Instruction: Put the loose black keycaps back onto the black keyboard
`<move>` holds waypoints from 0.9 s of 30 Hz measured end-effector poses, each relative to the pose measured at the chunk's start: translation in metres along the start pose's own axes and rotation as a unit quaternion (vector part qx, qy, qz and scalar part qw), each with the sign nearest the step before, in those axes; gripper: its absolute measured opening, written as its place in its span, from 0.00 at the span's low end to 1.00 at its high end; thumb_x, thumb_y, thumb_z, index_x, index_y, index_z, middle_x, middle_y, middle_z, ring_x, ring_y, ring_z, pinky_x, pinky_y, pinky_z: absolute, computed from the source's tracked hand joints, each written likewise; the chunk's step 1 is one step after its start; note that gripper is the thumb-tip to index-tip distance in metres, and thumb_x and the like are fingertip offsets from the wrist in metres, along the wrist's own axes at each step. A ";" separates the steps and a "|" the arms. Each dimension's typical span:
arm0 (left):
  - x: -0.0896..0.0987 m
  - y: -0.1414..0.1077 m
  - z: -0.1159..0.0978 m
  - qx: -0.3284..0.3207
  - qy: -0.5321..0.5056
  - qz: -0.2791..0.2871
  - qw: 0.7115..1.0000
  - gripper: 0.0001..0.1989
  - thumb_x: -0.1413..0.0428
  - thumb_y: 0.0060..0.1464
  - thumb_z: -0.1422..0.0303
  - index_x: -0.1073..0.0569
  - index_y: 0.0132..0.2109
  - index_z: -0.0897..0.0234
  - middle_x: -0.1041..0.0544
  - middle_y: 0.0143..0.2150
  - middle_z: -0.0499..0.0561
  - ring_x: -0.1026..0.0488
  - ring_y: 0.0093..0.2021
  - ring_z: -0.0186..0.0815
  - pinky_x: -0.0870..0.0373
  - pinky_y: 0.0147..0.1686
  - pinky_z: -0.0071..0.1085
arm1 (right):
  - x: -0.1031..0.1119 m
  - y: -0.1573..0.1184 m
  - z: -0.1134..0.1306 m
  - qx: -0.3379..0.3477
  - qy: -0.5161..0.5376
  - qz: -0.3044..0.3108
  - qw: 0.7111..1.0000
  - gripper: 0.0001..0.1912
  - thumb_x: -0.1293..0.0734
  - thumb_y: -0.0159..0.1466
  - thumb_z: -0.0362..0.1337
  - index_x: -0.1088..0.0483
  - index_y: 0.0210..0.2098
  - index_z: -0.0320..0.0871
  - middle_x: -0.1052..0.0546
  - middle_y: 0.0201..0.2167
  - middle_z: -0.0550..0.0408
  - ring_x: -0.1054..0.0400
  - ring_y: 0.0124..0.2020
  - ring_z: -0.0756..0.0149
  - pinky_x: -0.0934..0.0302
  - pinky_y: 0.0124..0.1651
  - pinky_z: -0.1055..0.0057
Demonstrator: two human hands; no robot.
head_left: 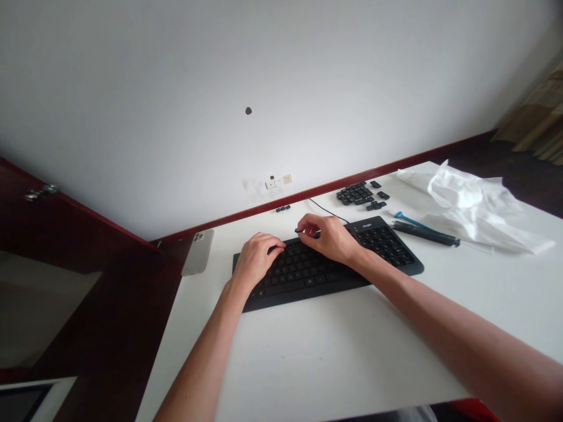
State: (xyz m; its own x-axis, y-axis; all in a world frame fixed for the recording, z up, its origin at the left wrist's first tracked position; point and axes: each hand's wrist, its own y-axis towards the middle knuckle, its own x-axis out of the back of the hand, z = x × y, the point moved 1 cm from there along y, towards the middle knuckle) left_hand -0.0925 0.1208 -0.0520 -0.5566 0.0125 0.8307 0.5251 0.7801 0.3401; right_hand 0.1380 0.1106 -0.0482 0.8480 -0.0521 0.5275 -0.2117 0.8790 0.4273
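A black keyboard (pixel 281 288) lies on the white table, with part of its upper rows hidden by my hands. My right hand (pixel 328 235) is above the keyboard's back edge and pinches a small black keycap (pixel 298 231) between thumb and fingertips. My left hand (pixel 258 257) rests over the left part of the keyboard, thumb and index finger closed together at the top row. Whatever lies between those left fingertips is too small to make out. Behind the keyboard sit a few loose keycaps (pixel 282 208) and a larger pile of keycaps (pixel 353 194).
At the table's left edge lies a grey phone (pixel 197 253). Right of the keyboard are a black brush-like tool (pixel 424 233), a blue-handled tool (pixel 412 220) and a crumpled white plastic bag (pixel 472 202). A thin cable (pixel 325 209) runs behind the keyboard, near the wall.
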 end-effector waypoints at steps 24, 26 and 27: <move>0.012 -0.008 0.032 0.015 -0.002 0.149 0.989 0.28 0.56 0.62 0.80 0.20 0.55 0.48 0.28 0.65 0.39 0.45 0.74 0.39 0.44 0.72 0.48 | -0.007 -0.004 -0.004 -0.005 0.007 0.005 1.000 0.05 0.33 0.62 0.33 0.25 0.37 0.45 0.21 0.30 0.59 0.27 0.31 0.67 0.34 0.37 0.72; 0.010 -0.009 0.036 0.021 -0.012 0.145 0.989 0.28 0.56 0.62 0.80 0.19 0.54 0.49 0.26 0.64 0.40 0.44 0.73 0.39 0.43 0.72 0.48 | -0.008 -0.004 -0.005 -0.004 0.009 0.010 1.000 0.05 0.33 0.62 0.33 0.25 0.37 0.45 0.21 0.30 0.59 0.27 0.31 0.67 0.34 0.37 0.71; 0.009 -0.009 0.037 0.026 -0.016 0.141 0.989 0.28 0.56 0.62 0.80 0.19 0.53 0.49 0.26 0.63 0.40 0.43 0.73 0.39 0.42 0.71 0.48 | -0.008 -0.004 -0.005 -0.004 0.011 0.012 1.000 0.05 0.33 0.62 0.33 0.25 0.37 0.45 0.21 0.30 0.59 0.27 0.32 0.67 0.34 0.37 0.71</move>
State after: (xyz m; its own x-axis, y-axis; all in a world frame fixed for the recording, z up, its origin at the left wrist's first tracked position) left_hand -0.1262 0.1375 -0.0637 -0.4123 0.2534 0.8751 0.6286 0.7744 0.0719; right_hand 0.1345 0.1101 -0.0579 0.8533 -0.0196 0.5210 -0.2286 0.8840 0.4077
